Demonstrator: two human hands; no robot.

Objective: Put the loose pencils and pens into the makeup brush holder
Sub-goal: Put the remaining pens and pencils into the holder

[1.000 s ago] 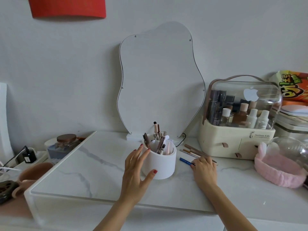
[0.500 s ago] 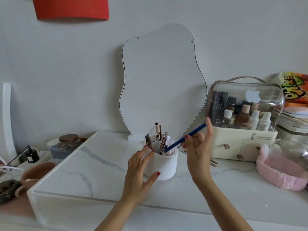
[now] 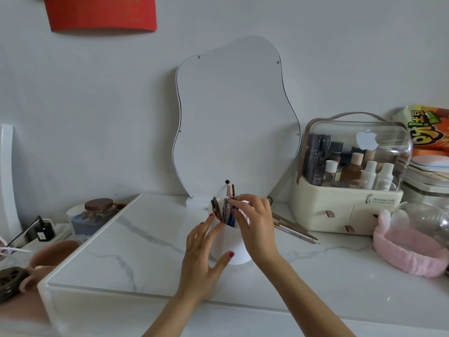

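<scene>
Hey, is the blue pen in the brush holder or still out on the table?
In. The blue pen stands inside the white holder, under the right hand.

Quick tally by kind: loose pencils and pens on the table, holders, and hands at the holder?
Loose pencils and pens: 3, as far as I can tell
Brush holder: 1
Hands: 2, left hand, right hand
Total: 6
</scene>
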